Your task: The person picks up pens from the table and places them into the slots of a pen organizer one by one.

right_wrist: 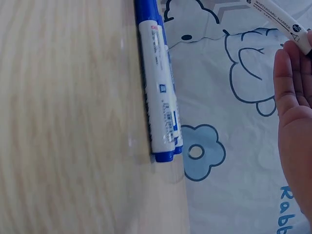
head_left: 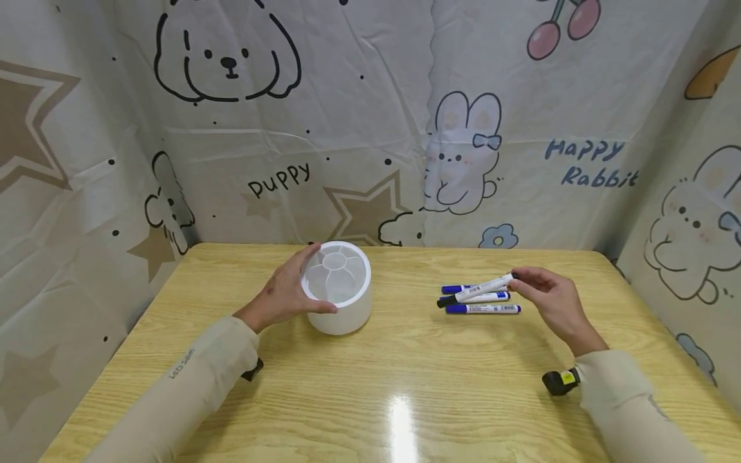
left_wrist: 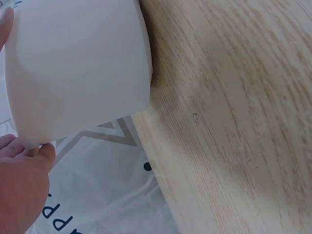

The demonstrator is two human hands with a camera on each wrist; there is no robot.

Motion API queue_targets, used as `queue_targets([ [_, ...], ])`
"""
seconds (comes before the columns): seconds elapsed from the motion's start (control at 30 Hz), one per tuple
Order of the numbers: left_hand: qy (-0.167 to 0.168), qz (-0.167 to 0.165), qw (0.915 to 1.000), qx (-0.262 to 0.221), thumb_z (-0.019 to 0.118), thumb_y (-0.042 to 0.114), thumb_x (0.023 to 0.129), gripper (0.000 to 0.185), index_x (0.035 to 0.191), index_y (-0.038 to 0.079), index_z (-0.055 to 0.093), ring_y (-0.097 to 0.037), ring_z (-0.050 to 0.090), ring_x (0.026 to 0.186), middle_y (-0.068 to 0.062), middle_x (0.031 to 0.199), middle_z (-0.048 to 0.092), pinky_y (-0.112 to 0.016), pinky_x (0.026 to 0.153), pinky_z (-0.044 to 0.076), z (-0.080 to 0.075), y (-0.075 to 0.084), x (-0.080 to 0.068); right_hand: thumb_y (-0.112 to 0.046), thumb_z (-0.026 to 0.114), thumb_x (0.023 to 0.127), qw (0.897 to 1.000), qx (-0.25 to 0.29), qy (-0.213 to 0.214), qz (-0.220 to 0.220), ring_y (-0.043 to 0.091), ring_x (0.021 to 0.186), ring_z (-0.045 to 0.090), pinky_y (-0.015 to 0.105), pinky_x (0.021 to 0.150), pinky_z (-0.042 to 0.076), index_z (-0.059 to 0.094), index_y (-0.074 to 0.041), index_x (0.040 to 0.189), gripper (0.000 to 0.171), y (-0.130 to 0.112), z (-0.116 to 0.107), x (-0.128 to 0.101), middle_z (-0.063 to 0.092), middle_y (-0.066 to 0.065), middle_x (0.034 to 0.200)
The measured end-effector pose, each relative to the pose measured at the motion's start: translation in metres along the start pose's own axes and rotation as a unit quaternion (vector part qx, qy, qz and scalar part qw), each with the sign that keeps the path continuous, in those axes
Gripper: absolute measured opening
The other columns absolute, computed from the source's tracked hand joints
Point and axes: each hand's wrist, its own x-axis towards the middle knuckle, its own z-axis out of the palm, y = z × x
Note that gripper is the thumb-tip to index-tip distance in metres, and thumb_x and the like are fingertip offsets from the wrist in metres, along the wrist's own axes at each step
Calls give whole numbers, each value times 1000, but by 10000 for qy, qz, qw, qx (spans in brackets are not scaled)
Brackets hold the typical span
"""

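Observation:
A round white container (head_left: 343,317) with divided compartments stands on the wooden table (head_left: 405,379), left of centre. My left hand (head_left: 289,290) grips its near-left side, thumb on the front rim and fingers round the back; its smooth wall (left_wrist: 78,68) fills the left wrist view beside my left hand (left_wrist: 19,195). My right hand (head_left: 519,281) pinches the tail of a white marker with a black cap (head_left: 476,291), raised at a slant over three blue-capped markers (head_left: 484,309) lying on the table. In the right wrist view the held marker (right_wrist: 280,22) is above the blue markers (right_wrist: 158,92).
Cartoon-print sheets (head_left: 359,128) wall in the table at the back, left and right. The table's far edge (right_wrist: 183,195) runs just behind the markers. Small black devices sit at both wrists (head_left: 558,381).

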Motion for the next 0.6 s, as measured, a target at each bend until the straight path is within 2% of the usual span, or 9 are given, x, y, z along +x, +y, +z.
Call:
queue_targets([
  [0.2, 13, 27, 10000, 5, 100, 31, 57, 124, 155, 2, 29, -38, 45, 133, -19, 154, 37, -55, 109, 40, 2, -2, 0, -17, 70, 95, 9991, 407, 128, -31, -1, 90, 66, 10, 83, 52, 67, -5, 118, 26, -7, 7, 8, 67, -17, 100],
  [0.53, -17, -30, 10000, -62, 99, 30, 58, 124, 155, 3, 28, -36, 46, 131, -18, 154, 38, -54, 108, 41, 1, -1, 0, -11, 69, 95, 9959, 832, 224, -272, 2, 88, 69, 12, 84, 53, 64, 5, 120, 30, -25, 23, 17, 68, -12, 99],
  [0.6, -28, -51, 10000, -71, 99, 30, 58, 124, 155, 3, 27, -37, 46, 132, -18, 154, 38, -54, 108, 41, 1, -1, 0, -9, 69, 95, 9936, 1051, 233, -339, 3, 88, 69, 13, 84, 54, 66, 4, 118, 27, -27, 25, 19, 69, -10, 99],
])
